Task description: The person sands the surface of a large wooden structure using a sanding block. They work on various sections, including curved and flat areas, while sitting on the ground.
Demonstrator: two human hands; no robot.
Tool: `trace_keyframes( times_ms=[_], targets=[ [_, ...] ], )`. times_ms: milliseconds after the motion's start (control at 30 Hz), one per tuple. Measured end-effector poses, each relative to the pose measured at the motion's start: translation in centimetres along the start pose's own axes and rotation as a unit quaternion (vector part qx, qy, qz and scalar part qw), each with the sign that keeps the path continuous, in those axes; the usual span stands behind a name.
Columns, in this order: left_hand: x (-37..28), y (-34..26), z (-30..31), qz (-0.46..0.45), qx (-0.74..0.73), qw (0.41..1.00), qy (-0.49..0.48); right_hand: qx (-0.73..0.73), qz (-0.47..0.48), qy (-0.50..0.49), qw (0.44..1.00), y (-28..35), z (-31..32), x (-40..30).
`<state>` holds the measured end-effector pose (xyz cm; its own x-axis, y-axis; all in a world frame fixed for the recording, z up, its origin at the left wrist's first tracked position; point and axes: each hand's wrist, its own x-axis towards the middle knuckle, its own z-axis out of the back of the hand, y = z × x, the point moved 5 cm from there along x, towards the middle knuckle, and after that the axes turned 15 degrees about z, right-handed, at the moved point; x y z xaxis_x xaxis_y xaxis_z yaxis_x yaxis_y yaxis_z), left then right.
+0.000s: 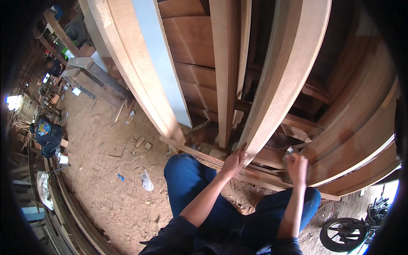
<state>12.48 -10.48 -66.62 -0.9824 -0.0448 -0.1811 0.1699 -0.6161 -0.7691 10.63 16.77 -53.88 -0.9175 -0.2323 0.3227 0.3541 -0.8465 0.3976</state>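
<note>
My left hand [235, 162] is wrapped around the lower end of a long wooden post [287, 86] that leans upright before me. My right hand [297, 169] is closed, a little to the right of the post and apart from it. From its fingers sticks up a small flat, pale piece [288, 151], blurred, perhaps a folded sheet or a blade. The post's foot stands by low wooden strips [204, 155] that run across in front of my knees.
More wooden posts [226, 73] and panels [353, 127] stand around. A white-faced board [159, 60] is to the left. Timber lengths [68, 220], a plastic bag [146, 181] and offcuts lie on the dirt floor [105, 134]. One person [47, 134] bends far left; a motorcycle [346, 234] stands right.
</note>
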Motion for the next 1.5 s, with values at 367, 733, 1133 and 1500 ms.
trace_keyframes(
  times_ms=[367,733,1133,1500],
  targets=[
    [-0.4,-0.3,0.6,0.012,-0.008,1.0,0.002,0.254,-0.062,-0.125,0.957,5.7,-8.1,-1.7],
    [-0.6,0.0,0.7,0.013,0.009,1.0,0.014,0.383,-0.112,-0.161,0.903,8.6,-9.6,-0.9],
    [-1.1,-1.8,1.0,0.044,0.05,0.996,0.067,0.283,-0.037,-0.173,0.943,7.2,-12.0,-3.0],
    [-0.6,0.9,-0.6,-0.009,0.011,1.0,0.009,0.269,0.009,-0.195,0.943,6.7,-12.2,-2.7]
  ],
)
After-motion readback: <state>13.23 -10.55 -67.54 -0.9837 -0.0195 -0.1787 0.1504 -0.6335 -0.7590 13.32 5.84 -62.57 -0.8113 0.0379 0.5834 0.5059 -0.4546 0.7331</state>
